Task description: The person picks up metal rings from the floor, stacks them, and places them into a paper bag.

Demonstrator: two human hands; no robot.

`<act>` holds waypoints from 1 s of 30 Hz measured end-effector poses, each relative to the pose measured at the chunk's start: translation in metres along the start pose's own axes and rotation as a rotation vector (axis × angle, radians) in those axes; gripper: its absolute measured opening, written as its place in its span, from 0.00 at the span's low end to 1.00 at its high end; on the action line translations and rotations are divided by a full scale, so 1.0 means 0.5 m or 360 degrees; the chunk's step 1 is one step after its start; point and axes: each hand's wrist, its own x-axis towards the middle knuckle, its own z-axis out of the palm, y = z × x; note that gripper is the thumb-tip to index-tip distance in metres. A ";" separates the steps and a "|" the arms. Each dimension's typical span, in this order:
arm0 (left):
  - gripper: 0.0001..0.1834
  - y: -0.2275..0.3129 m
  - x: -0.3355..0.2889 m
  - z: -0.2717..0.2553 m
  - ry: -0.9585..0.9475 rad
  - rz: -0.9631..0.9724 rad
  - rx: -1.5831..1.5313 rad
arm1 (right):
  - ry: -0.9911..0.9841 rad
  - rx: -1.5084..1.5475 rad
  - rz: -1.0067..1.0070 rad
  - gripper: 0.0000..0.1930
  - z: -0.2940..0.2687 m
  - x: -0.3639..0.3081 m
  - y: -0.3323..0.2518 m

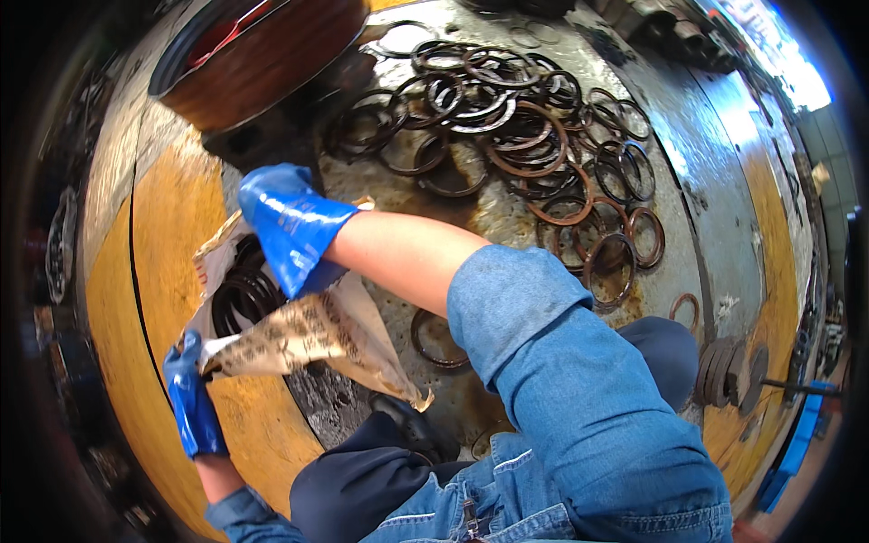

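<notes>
My left hand [187, 394], in a blue rubber glove, is closed on the near left edge of a creased brown paper bag [299, 339]. Inside the bag's wide mouth lie several dark rings [243, 297]. My right arm reaches across to the left, and my right hand [282, 213], also gloved in blue, is over the far side of the bag. Its fingers are turned away from view, so their grip is hidden. Beyond the bag, a large heap of oily black and rust-brown rings [534, 136] spreads over a stained metal surface [471, 217].
A round rust-brown drum [272, 72] with something red inside stands at the far left. Yellowish boards [167, 253] run along the left side. At the right, a stack of dark discs [724, 371] sits by a thin rod. Dark metal parts [674, 32] lie far right.
</notes>
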 end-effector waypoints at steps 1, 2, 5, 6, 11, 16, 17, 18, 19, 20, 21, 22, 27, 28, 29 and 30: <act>0.16 0.020 -0.024 -0.009 0.0111 0.0023 0.0120 | -0.0188 -0.0079 0.0081 0.15 -0.027 0.007 -0.030; 0.17 -0.004 -0.010 -0.032 0.0199 0.0007 0.0217 | -0.0378 -0.0166 0.0171 0.16 -0.053 0.007 -0.050; 0.21 -0.069 0.009 -0.014 0.0173 0.0059 0.0419 | -0.0219 0.0033 0.0134 0.15 -0.050 -0.024 0.012; 0.23 -0.134 0.038 -0.003 0.0157 0.0102 0.0528 | -0.0016 0.0107 -0.0001 0.13 -0.029 -0.052 0.071; 0.22 -0.227 0.075 0.057 0.0018 -0.0097 0.0783 | -0.0060 0.0846 -0.0162 0.31 -0.123 -0.215 0.290; 0.20 -0.204 0.089 0.086 -0.0027 -0.0134 0.0977 | -0.0433 -0.0832 0.0605 0.48 -0.178 -0.366 0.640; 0.20 -0.169 0.070 0.109 -0.0055 -0.0248 0.0937 | -0.0440 -0.0710 0.0609 0.56 -0.190 -0.403 0.652; 0.20 -0.159 0.069 0.127 -0.0073 -0.0250 0.0895 | -0.0438 -0.0784 0.0681 0.56 -0.145 -0.415 0.718; 0.20 -0.150 0.060 0.120 -0.0057 -0.0272 0.0860 | -0.0439 -0.0841 0.0719 0.57 -0.126 -0.399 0.717; 0.20 -0.143 0.050 0.113 -0.0042 -0.0293 0.0824 | -0.0396 -0.0921 0.0610 0.50 -0.119 -0.400 0.722; 0.20 -0.140 0.042 0.109 -0.0025 -0.0259 0.0841 | -0.0346 -0.1006 0.0504 0.44 -0.113 -0.403 0.726; 0.20 -0.133 0.029 0.104 -0.0030 -0.0239 0.0834 | -0.0415 -0.0963 0.0558 0.42 -0.107 -0.393 0.728; 0.21 -0.046 -0.057 0.117 0.0001 -0.0249 0.0743 | -0.0708 -0.1000 0.0864 0.31 -0.097 -0.341 0.740; 0.22 -0.039 -0.065 0.118 0.0046 -0.0251 0.0738 | -0.0758 -0.0999 0.0957 0.31 -0.102 -0.334 0.730; 0.22 -0.032 -0.070 0.119 0.0021 -0.0266 0.0749 | -0.0813 -0.0917 0.1191 0.29 -0.103 -0.320 0.716; 0.23 -0.025 -0.073 0.120 -0.0004 -0.0282 0.0762 | -0.0828 -0.0915 0.1192 0.28 -0.109 -0.317 0.706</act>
